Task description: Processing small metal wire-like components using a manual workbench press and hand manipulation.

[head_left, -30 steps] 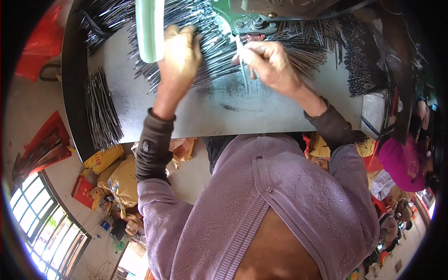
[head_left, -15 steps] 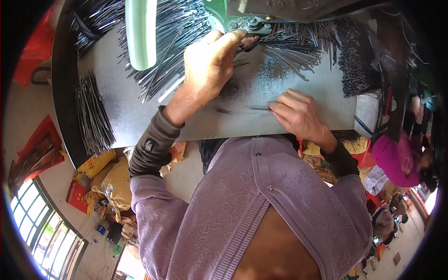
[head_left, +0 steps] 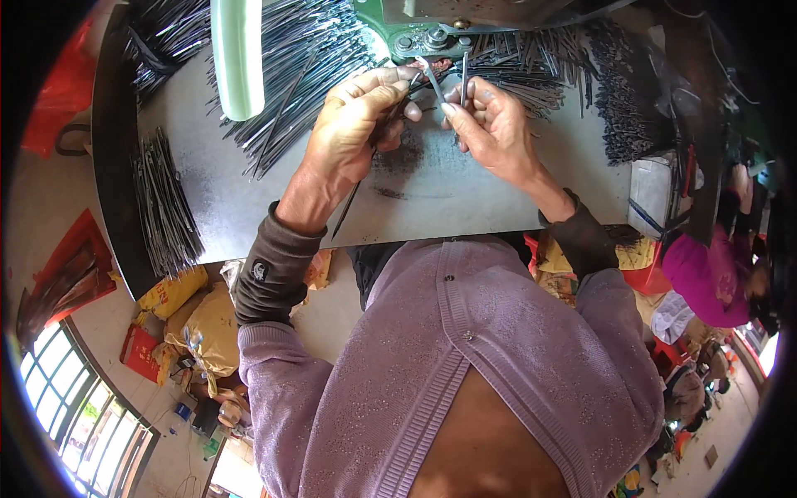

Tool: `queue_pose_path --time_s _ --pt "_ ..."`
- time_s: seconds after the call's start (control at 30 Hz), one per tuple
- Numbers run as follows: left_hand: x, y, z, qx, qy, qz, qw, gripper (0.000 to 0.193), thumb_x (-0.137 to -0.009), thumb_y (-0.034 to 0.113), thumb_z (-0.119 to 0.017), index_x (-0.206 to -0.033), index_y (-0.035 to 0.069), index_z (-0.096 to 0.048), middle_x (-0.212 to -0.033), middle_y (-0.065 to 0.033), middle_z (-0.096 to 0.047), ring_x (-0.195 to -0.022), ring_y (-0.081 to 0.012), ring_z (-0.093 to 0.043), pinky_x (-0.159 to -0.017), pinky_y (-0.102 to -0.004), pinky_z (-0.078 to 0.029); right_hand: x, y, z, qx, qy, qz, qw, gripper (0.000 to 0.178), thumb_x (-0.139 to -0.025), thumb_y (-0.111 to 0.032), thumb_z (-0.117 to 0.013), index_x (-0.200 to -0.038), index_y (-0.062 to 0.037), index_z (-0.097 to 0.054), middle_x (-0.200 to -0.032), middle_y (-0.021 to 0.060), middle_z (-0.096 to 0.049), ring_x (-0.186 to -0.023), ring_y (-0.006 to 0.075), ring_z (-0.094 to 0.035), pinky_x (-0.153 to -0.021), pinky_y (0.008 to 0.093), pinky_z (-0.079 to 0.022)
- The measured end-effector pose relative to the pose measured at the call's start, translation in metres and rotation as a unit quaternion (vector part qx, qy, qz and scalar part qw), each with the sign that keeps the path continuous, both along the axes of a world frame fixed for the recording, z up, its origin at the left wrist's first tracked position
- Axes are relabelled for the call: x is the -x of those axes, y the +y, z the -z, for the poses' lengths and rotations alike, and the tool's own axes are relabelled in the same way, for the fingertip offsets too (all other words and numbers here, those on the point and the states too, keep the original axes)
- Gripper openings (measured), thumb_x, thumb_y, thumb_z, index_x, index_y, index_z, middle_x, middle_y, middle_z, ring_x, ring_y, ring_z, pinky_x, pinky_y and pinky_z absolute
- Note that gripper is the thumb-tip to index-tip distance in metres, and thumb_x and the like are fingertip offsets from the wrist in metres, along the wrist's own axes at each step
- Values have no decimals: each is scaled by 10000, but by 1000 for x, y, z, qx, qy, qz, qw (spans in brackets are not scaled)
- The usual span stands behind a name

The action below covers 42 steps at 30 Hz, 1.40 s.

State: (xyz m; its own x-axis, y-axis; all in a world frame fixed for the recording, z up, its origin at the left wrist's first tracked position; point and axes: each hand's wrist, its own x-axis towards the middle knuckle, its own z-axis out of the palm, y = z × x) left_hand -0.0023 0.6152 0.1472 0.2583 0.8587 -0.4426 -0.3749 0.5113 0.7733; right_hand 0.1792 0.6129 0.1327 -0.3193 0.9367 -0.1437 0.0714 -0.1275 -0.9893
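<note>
Grey worktop [head_left: 228,207] stretching out below the green machine [head_left: 374,15], and it's crowded: a heap of metal rods [head_left: 290,66] fans out left of the machine, a dark bundle [head_left: 614,100] sits well to its right. Left hand [head_left: 353,124], just below the machine, fingers curled tight on a dark rod [head_left: 344,214] that slants down away from it! Right hand [head_left: 494,129], below and right of the machine, pinches two thin strips [head_left: 435,85], tips up toward its bolts [head_left: 436,37].
</note>
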Motion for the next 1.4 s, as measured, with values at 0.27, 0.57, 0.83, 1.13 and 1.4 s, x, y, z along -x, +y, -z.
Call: queue_pose_path --time_s 0.27,0.57,0.83,1.13,1.4 --pt "2 4 7 13 -65 47 997 146 -860 135 -509 -939 21 -556 -674 -69 -579 -392 -70 -363 -362 -204 -263 -2 6 7 14 13 -20 1000 125 -829 -127 -565 -772 -15 -555 -616 0 -544 -469 20 -451 -400 173 -358" --pt "1 8 6 22 -42 28 998 125 -844 104 -528 -907 8 -577 -623 -66 -570 -367 -58 -354 -341 -197 -252 -5 10 9 54 59 -64 995 139 -840 -154 -553 -779 -32 -576 -623 9 -561 -447 22 -450 -397 166 -357" --pt "-31 19 -2 -182 154 -142 961 117 -781 24 -567 -869 -35 -618 -664 -35 -600 -535 -44 -497 -488 -177 -407 4 20 7 22 107 13 994 118 -845 -132 -546 -788 -37 -583 -633 -16 -546 -477 13 -448 -415 158 -361" --pt "-40 35 13 -279 172 -159 931 95 -791 60 -603 -859 -1 -627 -647 30 -557 -500 -6 -400 -432 -147 -288 4 32 10 3 118 49 992 84 -833 -98 -558 -770 -46 -579 -630 -45 -508 -480 13 -443 -426 161 -364" --pt "-42 36 11 -278 153 -165 934 88 -793 57 -596 -850 -1 -630 -632 38 -541 -493 -2 -387 -427 -148 -281 6 35 11 -9 110 44 993 64 -849 -64 -523 -806 -50 -569 -632 -13 -544 -455 18 -435 -428 158 -351"
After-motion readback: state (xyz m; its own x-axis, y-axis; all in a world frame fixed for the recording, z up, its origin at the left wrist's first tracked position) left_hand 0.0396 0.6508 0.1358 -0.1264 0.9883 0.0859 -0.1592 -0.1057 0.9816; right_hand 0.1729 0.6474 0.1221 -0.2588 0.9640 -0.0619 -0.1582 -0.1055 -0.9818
